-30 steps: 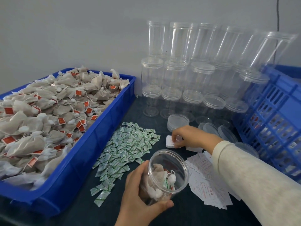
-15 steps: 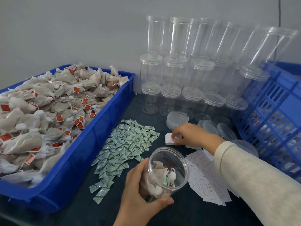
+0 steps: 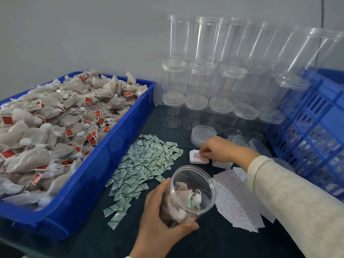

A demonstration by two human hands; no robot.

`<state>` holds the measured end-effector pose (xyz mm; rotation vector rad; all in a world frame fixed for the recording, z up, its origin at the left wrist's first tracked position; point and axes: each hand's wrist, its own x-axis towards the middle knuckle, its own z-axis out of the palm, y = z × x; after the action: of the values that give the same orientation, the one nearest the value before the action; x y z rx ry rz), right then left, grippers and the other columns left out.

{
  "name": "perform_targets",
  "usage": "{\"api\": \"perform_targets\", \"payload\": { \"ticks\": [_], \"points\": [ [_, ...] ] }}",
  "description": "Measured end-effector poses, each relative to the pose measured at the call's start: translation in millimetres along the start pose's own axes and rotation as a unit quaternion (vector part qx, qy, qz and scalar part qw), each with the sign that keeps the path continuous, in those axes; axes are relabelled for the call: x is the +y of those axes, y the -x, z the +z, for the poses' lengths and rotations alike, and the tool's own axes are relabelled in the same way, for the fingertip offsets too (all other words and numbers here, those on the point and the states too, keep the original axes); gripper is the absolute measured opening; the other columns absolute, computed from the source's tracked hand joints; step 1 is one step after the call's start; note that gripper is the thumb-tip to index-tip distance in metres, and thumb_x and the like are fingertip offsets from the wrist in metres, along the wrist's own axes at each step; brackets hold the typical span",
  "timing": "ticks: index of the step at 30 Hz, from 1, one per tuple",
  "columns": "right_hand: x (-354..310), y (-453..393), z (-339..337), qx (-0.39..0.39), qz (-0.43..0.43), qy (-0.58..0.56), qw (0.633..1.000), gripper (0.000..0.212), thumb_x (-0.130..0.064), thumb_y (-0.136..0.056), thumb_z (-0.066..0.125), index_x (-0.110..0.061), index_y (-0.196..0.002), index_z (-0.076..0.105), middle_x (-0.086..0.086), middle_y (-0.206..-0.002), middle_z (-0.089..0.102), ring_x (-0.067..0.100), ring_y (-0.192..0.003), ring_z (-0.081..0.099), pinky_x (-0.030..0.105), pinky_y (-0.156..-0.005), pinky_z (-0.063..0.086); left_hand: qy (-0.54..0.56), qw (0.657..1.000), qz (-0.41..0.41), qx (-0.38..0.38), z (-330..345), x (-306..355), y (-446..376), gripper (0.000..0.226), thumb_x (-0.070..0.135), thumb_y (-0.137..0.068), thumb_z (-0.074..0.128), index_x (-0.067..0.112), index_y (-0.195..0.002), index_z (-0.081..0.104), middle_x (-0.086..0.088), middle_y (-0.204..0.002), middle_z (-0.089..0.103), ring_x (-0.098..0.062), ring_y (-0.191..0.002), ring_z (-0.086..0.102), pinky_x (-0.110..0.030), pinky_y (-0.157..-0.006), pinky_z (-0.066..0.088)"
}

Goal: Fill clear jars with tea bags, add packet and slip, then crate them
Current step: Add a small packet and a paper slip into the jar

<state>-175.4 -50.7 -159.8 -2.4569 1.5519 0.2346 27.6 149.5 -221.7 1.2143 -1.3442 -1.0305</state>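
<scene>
My right hand (image 3: 221, 150) pinches a small white paper slip (image 3: 198, 156) atop its stack; my left hand (image 3: 163, 211) grips the tilted clear plastic jar (image 3: 191, 192), part-filled with tea bags. Both sit on the dark counter (image 3: 195, 243) between the long blue plastic tray (image 3: 96, 175) and blue slatted crate (image 3: 312, 138), under a pale grey wall (image 3: 74, 34).

The small white paper slips (image 3: 236, 211) and red tea-bag tags (image 3: 68, 132) carry print too small and blurred to read.
</scene>
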Motion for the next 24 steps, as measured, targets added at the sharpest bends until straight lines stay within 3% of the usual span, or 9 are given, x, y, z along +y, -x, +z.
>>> {"api": "perform_targets", "payload": {
  "ticks": [3, 5, 12, 17, 22, 24],
  "points": [
    [-1, 0, 4, 0.023, 0.018, -0.005, 1.000, 0.024, -0.024, -0.098, 0.049, -0.019, -0.115, 0.066, 0.000, -0.113, 0.067, 0.014, -0.092, 0.057, 0.026, -0.076, 0.045, -0.001, 1.000, 0.002, 0.001, 1, 0, 0, 0.102, 0.033, -0.035, 0.088, 0.043, -0.127, 0.048, 0.015, -0.125, 0.048, 0.014, -0.111, 0.050, 0.002, -0.081, 0.038],
    [-2, 1, 6, 0.049, 0.034, -0.017, 0.998, 0.024, -0.023, -0.097, 0.049, -0.019, -0.115, 0.065, 0.000, -0.113, 0.066, 0.016, -0.095, 0.058, 0.028, -0.079, 0.047, 0.003, 1.000, 0.003, 0.001, 1, 0, 0, 0.102, 0.033, -0.035, 0.089, 0.041, -0.128, 0.048, 0.014, -0.126, 0.048, 0.014, -0.111, 0.050, 0.001, -0.081, 0.038],
    [-3, 17, 3, 0.222, 0.056, -0.140, 0.963, 0.016, -0.021, -0.091, 0.066, -0.014, -0.104, 0.073, 0.001, -0.100, 0.072, 0.015, -0.088, 0.065, 0.028, -0.082, 0.052, 0.006, 1.000, 0.008, 0.011, 2, -3, 2, 0.104, 0.041, -0.033, 0.087, 0.043, -0.130, 0.048, 0.016, -0.127, 0.048, 0.011, -0.115, 0.050, 0.000, -0.084, 0.038],
    [-26, 56, -20, 0.318, 0.020, -0.231, 0.919, 0.017, -0.017, -0.085, 0.073, -0.016, -0.101, 0.076, -0.003, -0.096, 0.074, 0.003, -0.080, 0.063, 0.003, -0.070, 0.042, 0.002, 1.000, 0.017, 0.024, 4, -4, 1, 0.101, 0.041, -0.034, 0.088, 0.047, -0.127, 0.050, 0.018, -0.126, 0.051, 0.010, -0.115, 0.051, 0.000, -0.085, 0.038],
    [-69, 120, -36, 0.418, -0.062, -0.252, 0.871, 0.007, -0.019, -0.079, 0.078, -0.026, -0.080, 0.076, -0.021, -0.073, 0.067, -0.004, -0.075, 0.062, 0.004, -0.067, 0.043, -0.010, 0.998, 0.028, 0.047, 11, -4, -1, 0.103, 0.045, -0.033, 0.090, 0.055, -0.125, 0.045, 0.020, -0.129, 0.049, 0.008, -0.119, 0.047, -0.003, -0.087, 0.039],
    [-85, 141, -30, 0.439, -0.101, -0.205, 0.869, 0.007, -0.031, -0.080, 0.073, -0.027, -0.073, 0.074, -0.019, -0.079, 0.065, -0.004, -0.079, 0.058, 0.005, -0.073, 0.040, -0.017, 0.997, 0.048, 0.064, 15, -1, -2, 0.102, 0.045, -0.032, 0.089, 0.064, -0.120, 0.042, 0.027, -0.125, 0.047, 0.008, -0.119, 0.047, -0.010, -0.089, 0.041]
  ]
}}
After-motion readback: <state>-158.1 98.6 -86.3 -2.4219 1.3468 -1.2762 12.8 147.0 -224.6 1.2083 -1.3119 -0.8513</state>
